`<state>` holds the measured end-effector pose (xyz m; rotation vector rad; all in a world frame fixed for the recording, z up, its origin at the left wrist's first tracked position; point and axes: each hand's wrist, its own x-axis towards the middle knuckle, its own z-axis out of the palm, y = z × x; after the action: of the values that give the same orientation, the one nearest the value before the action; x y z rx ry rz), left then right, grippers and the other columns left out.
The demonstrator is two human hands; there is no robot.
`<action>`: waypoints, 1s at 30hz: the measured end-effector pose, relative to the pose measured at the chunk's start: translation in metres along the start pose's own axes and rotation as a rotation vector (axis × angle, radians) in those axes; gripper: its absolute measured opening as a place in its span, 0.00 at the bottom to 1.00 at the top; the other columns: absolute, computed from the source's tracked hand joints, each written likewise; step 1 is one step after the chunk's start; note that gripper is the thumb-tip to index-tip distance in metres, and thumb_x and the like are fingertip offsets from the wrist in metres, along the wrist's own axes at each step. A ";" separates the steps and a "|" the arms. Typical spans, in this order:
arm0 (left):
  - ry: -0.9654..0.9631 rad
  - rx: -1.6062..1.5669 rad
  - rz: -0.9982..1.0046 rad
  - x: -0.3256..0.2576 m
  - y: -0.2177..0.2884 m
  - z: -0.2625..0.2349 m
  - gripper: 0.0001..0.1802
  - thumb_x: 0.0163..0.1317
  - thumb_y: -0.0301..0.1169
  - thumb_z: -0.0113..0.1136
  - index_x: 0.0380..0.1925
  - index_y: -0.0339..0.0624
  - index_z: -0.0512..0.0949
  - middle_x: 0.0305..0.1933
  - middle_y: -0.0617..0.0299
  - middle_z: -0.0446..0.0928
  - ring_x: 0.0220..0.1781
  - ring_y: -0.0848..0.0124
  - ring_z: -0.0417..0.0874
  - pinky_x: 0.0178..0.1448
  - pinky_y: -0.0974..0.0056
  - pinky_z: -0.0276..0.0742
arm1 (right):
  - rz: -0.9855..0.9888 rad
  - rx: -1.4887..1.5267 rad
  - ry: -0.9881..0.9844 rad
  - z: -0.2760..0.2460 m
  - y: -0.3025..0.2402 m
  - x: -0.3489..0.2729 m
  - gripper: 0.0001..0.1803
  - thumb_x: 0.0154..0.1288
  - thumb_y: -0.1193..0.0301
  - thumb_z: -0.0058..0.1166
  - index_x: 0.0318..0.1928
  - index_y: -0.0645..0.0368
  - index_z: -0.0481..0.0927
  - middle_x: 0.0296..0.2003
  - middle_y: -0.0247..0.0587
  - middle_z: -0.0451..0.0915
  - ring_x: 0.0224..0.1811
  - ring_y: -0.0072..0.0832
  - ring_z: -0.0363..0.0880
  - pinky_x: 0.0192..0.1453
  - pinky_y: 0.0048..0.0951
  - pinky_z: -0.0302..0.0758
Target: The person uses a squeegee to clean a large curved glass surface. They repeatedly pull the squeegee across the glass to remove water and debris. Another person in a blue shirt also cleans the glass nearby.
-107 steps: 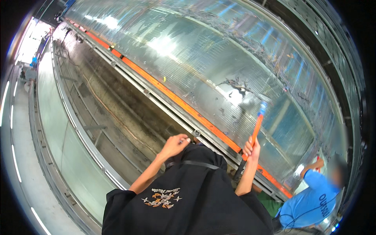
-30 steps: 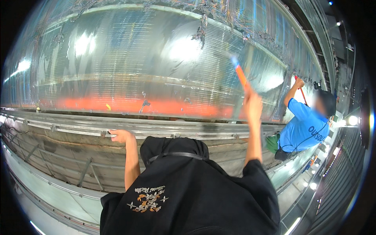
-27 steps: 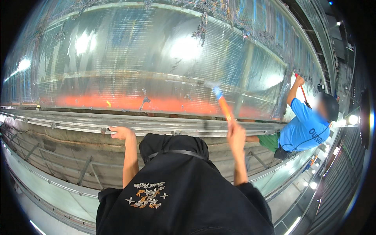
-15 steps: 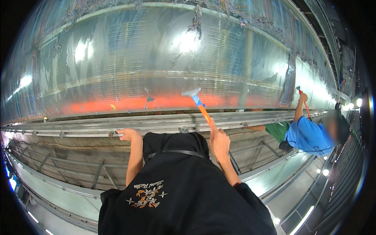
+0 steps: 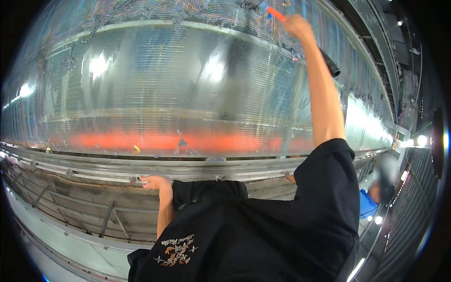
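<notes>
My right hand is stretched far forward, wrapped round the orange handle of a scraper. Its blade end lies at the top edge of the view, over the far part of a large translucent ribbed panel. A black tube-like end shows beside my right forearm, in line with the handle. Low on the left, my left hand is closed round the metal rail along the panel's near side. Tangled dark and coloured debris covers the panel's far part.
A glowing red band runs along the panel's near edge, with a small clump of debris on it. Metal framing lies below the rail. To the right, a co-worker in a blue shirt is partly hidden by my sleeve.
My right hand has swung the scraper from the panel's near edge up to its far part, straightening the arm. My left hand stays on the rail. The co-worker is now mostly hidden.
</notes>
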<state>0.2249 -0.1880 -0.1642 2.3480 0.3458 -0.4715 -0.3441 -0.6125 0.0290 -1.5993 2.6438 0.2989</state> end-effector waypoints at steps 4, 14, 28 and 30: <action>0.016 0.053 -0.058 -0.007 0.008 -0.002 0.39 0.75 0.61 0.40 0.70 0.39 0.64 0.71 0.35 0.67 0.68 0.39 0.73 0.70 0.42 0.72 | 0.074 -0.146 -0.163 -0.074 0.000 0.034 0.22 0.73 0.54 0.43 0.60 0.38 0.84 0.48 0.57 0.86 0.54 0.52 0.85 0.58 0.51 0.80; -0.280 -0.226 -0.089 0.020 -0.003 -0.014 0.42 0.77 0.62 0.24 0.80 0.46 0.54 0.83 0.52 0.53 0.81 0.54 0.57 0.82 0.51 0.55 | -0.139 0.228 -0.096 0.042 0.069 -0.345 0.16 0.72 0.61 0.56 0.40 0.63 0.84 0.37 0.60 0.85 0.42 0.60 0.84 0.45 0.58 0.80; -0.146 -0.416 -0.165 0.120 0.132 -0.022 0.49 0.74 0.66 0.27 0.73 0.29 0.61 0.75 0.37 0.63 0.72 0.44 0.71 0.65 0.43 0.79 | 0.036 0.299 -0.211 0.081 -0.002 -0.564 0.23 0.75 0.64 0.50 0.69 0.46 0.75 0.33 0.59 0.84 0.37 0.60 0.84 0.42 0.59 0.78; -0.133 -0.290 -0.225 0.137 0.141 -0.011 0.50 0.74 0.66 0.27 0.72 0.28 0.62 0.73 0.36 0.66 0.70 0.43 0.72 0.66 0.43 0.78 | -0.021 0.292 -0.111 0.091 -0.015 -0.504 0.22 0.76 0.64 0.48 0.67 0.48 0.76 0.33 0.60 0.84 0.37 0.60 0.84 0.42 0.60 0.79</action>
<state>0.4031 -0.2656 -0.1317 1.9952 0.5785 -0.6355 -0.1008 -0.1629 0.0033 -1.4709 2.4502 -0.0009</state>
